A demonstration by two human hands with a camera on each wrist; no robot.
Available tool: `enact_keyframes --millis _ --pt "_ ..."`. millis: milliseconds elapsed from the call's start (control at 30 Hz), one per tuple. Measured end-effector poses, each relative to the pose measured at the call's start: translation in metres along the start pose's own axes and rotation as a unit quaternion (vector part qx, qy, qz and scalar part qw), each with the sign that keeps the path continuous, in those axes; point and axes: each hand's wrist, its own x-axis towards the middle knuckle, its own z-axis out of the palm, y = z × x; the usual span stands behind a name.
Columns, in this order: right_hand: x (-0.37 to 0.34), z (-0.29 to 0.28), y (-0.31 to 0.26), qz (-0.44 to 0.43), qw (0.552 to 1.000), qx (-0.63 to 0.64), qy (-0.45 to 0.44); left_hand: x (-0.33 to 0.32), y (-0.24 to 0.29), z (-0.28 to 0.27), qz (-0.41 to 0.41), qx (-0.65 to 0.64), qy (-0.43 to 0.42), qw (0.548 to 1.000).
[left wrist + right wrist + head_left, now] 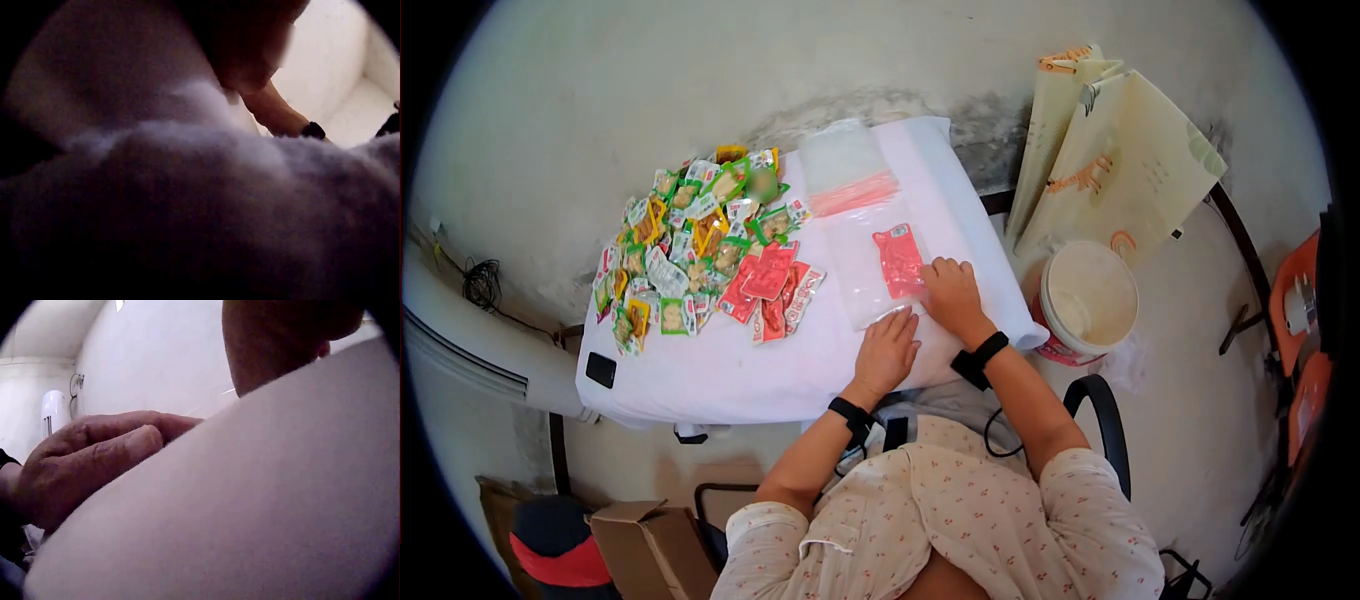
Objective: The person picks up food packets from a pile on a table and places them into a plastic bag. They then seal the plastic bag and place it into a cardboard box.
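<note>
Resting straight-fingered by the near edge of a clear bag (858, 280), the left hand (886, 352) lies near the right hand (953, 297), its half-hidden grip impossible to tell, beside a partly blurred red packet (897, 258).

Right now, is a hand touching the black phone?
No, the phone lies on the cloth, while the left hand and right hand are over by the clear bag.

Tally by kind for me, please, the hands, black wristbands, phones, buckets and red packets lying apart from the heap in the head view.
Hands: 2 (left hand, right hand)
Black wristbands: 2
Phone: 1
Bucket: 1
Red packet apart from the heap: 1
Total: 7
</note>
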Motion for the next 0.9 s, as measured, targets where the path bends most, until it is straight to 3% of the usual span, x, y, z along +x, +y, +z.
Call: enact_keyframes --millis 133,200,400,567,733,900 --pt "0.004 0.008 -0.001 0.055 0.998 0.003 -0.02 0.002 0.004 -0.005 -0.011 -0.014 -0.01 1.0" --pt "0.0 0.012 -0.001 0.087 0.995 0.054 0.012 0.009 0.008 -0.011 -0.024 -0.028 -0.019 0.999" --pt "-0.015 0.006 -0.005 0.136 0.988 0.076 0.005 0.036 0.002 -0.005 -0.056 0.033 -0.053 0.996" --pt "-0.019 0.013 -0.001 0.121 0.988 0.097 0.022 0.051 -0.007 0.005 -0.082 -0.019 -0.099 0.992" --pt "-0.019 0.012 -0.003 0.111 0.987 0.11 0.047 0.059 -0.008 0.01 -0.121 0.014 -0.149 0.981" --pt "-0.019 0.01 -0.001 0.116 0.987 0.111 0.004 0.073 -0.003 0.001 -0.151 0.013 -0.161 0.975"
